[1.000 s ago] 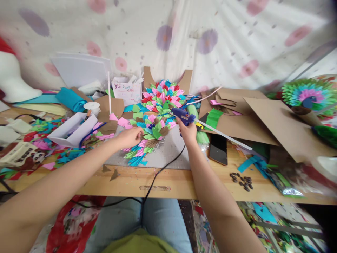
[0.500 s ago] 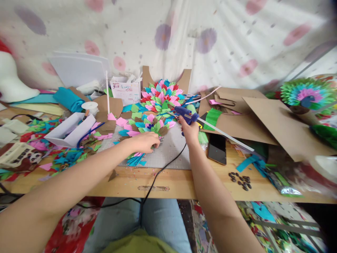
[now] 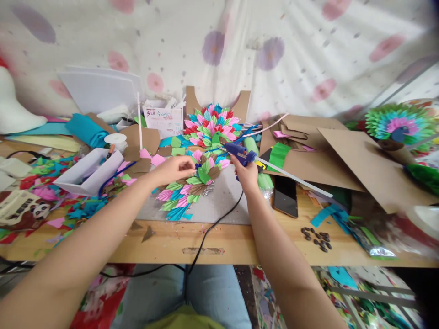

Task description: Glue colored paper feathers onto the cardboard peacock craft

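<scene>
My right hand is wrapped round a blue hot glue gun, its nozzle pointing left. A long white glue stick sticks out of the gun's back end. My left hand is over the upper left of a paper peacock fan, with pink, green, blue and brown pleated leaves. Its fingers are curled together near a small dark blue piece; anything between them is too small to make out. The fan lies on a grey board. A second paper peacock stands just behind.
The gun's black cord runs over the front edge. To the left are a white open box and paper scraps. At right lie a phone, dark seeds and cardboard sheets.
My left hand has lifted from the fan's lower middle up and to the left, uncovering more leaves. My right hand with the glue gun has shifted only slightly left and down.
</scene>
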The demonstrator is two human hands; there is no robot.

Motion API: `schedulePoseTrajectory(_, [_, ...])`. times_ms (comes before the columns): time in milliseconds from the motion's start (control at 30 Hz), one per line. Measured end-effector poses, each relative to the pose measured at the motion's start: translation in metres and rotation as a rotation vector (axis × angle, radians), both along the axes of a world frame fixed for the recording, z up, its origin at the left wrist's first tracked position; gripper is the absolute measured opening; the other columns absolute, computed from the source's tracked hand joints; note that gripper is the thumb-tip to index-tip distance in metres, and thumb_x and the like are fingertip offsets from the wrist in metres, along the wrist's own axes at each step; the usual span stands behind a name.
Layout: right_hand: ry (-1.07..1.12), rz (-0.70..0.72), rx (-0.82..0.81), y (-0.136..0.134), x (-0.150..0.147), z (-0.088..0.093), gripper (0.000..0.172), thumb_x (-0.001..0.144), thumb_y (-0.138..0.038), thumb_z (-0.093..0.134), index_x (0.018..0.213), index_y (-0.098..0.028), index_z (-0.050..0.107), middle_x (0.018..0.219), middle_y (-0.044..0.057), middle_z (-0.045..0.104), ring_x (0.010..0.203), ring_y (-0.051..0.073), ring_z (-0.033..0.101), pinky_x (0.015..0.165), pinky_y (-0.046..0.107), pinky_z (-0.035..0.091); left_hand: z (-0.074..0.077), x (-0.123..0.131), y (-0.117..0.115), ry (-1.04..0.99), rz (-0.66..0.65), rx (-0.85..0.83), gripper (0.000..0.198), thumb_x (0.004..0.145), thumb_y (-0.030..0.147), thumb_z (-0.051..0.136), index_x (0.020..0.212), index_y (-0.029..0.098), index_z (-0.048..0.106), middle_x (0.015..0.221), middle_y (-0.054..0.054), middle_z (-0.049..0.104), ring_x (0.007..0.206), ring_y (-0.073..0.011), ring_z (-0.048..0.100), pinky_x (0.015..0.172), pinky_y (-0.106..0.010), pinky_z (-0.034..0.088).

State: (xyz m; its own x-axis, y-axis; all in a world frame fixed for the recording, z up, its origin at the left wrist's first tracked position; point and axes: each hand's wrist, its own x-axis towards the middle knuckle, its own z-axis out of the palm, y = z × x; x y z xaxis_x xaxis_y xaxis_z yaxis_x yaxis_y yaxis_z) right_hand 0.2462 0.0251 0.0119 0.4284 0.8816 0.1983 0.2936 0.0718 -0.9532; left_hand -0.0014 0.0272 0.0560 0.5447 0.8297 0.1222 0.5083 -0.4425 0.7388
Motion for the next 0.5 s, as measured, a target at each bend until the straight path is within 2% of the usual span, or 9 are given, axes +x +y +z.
schedulePoseTrajectory(100, [-0.053,0.015,-0.036,-0.001,-0.004,-0.003,0.040,0.066,-0.058,0.062,0.069,-0.018,0.064,0.050,-0.001,0.052,0.046,0.011,0.045,0.047,0.026,0.037,-0.008,-0.032,0.012,-0.203,0.152,-0.061,0.029,0.072,0.045,0.059,0.082,0.018,0.053,0.071,-0.001,0.061,0.069,-0.0145,0.061,0.070,-0.032,0.050])
schedulePoseTrajectory(267, [-0.088,0.111,-0.106,-0.004,-0.015,0.002,0.044,0.066,-0.059,0.061,0.070,-0.015,0.064,0.046,-0.003,0.048,0.042,0.010,0.043,0.044,0.025,0.034,-0.027,-0.078,0.022,-0.283,0.354,-0.101,0.037,0.064,0.049,0.066,0.080,0.018,0.055,0.064,0.001,0.059,0.059,-0.0123,0.057,0.064,-0.030,0.049])
schedulePoseTrajectory(367, [-0.117,0.233,-0.155,-0.006,-0.029,0.018,0.046,0.067,-0.059,0.060,0.072,-0.014,0.064,0.048,-0.002,0.050,0.043,0.010,0.043,0.045,0.024,0.034,-0.040,-0.093,0.027,-0.320,0.397,-0.116,0.037,0.060,0.050,0.068,0.077,0.018,0.058,0.061,0.000,0.058,0.057,-0.0128,0.056,0.061,-0.029,0.048])
schedulePoseTrajectory(500, [-0.283,0.471,-0.150,-0.004,-0.060,0.047,0.040,0.067,-0.053,0.063,0.080,-0.014,0.066,0.063,0.001,0.060,0.053,0.010,0.049,0.052,0.024,0.037,-0.054,-0.107,0.032,-0.263,0.446,-0.051,0.033,0.063,0.048,0.066,0.077,0.018,0.063,0.063,-0.001,0.061,0.057,-0.0135,0.056,0.059,-0.028,0.046])
